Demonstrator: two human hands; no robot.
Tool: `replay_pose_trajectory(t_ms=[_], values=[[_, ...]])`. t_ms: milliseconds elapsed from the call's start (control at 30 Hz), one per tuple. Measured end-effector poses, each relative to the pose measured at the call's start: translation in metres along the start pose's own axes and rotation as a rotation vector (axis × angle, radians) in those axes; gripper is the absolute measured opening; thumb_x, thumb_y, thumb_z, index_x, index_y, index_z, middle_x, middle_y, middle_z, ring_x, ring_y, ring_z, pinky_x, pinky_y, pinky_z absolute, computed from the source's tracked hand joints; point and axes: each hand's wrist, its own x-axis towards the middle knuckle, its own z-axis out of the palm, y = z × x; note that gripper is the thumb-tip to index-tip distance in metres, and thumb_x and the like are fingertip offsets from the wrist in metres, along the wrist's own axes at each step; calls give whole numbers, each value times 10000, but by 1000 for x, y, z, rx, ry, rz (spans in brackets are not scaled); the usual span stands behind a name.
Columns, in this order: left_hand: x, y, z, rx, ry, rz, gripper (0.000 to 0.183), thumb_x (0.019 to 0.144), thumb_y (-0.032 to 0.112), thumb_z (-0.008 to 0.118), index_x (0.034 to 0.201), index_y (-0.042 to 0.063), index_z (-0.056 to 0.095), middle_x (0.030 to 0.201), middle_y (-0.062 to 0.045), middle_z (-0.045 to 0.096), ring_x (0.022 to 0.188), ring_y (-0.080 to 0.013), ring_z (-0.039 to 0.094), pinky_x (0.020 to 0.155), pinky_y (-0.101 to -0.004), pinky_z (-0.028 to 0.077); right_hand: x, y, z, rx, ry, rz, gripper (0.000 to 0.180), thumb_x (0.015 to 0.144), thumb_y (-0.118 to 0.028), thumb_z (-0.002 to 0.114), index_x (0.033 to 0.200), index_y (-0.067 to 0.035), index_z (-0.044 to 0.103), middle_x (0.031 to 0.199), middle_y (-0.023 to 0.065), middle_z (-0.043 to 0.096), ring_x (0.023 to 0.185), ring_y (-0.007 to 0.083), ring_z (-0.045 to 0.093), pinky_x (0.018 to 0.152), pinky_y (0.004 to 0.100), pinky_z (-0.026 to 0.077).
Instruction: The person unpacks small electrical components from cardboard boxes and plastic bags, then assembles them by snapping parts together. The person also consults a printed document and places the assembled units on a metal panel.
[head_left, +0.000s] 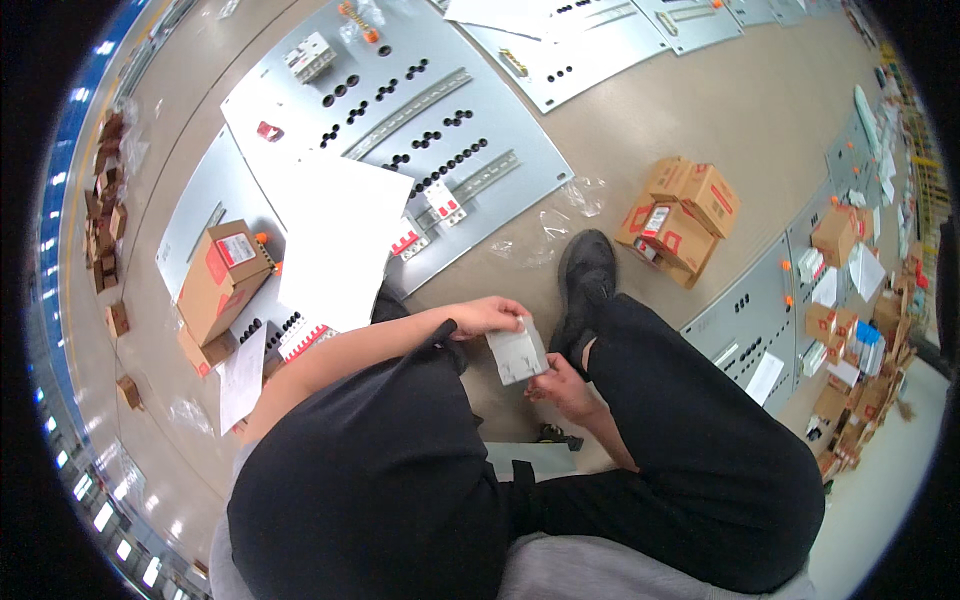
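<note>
Between my knees, both hands are on a white modular circuit breaker (517, 352), its plain back partly turned up. My left hand (489, 316) grips its upper edge with the fingertips. At its lower right corner, my right hand (566, 388) holds on with curled fingers. Ahead lies a grey metal mounting plate (514, 124) with rows of black grommets. Two breakers with red toggles, one nearer (407, 238) and one farther (445, 204), sit on its slotted DIN rail (487, 174). A white paper sheet (337, 225) covers the plate's left part and hides what is under it.
Cardboard boxes (679, 229) stand beside my right shoe (589, 262). Another carton (225, 277) rests on a plate at left, near a red-toggled breaker row (304, 341). Clear plastic wrappers (555, 225) litter the floor. More plates (739, 307) with parts lie at right.
</note>
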Motion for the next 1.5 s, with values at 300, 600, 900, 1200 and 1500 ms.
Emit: replay_pose_trajectory(t_ms=[300,600,900,1200,1500], values=[[-77,61,-18,-742,283,606,775,787,465,583,1395,-14,574,1220,-202,705,1143,-362,683,1038,-476,511,-48,-75,-116,-834,-359,672,468,1009,-305,687,1394,-57,587,1275,138,643,1172,217,631,1020,403,505],[-128,105,-33,-1096,-132,871,578,928,568,555,1129,31,628,850,-67,535,723,-216,470,626,-342,436,9,-340,79,-962,-105,-277,438,996,-189,703,1387,-52,561,1211,65,637,1179,152,599,1020,332,499],[-89,121,-38,40,1408,784,554,1097,473,362,1209,-3,622,1284,-146,621,1188,-343,558,1071,-439,414,150,-279,165,-248,-568,-195,883,901,-454,786,1582,-92,358,1522,107,506,1325,245,564,1014,436,522],[-227,85,-132,1009,2158,384,529,868,260,687,1339,56,557,1306,-219,584,1301,-387,496,1087,-575,337,213,-311,133,-52,-352,-93,886,917,-555,719,1595,-107,366,1577,182,464,1417,395,483,977,398,487],[-299,48,-102,350,2069,469,304,876,71,606,1172,21,650,848,-214,686,733,-362,671,705,-448,526,320,-388,274,-1596,-357,-864,946,699,-200,891,1477,-56,372,1435,167,500,1325,355,478,1092,447,467]])
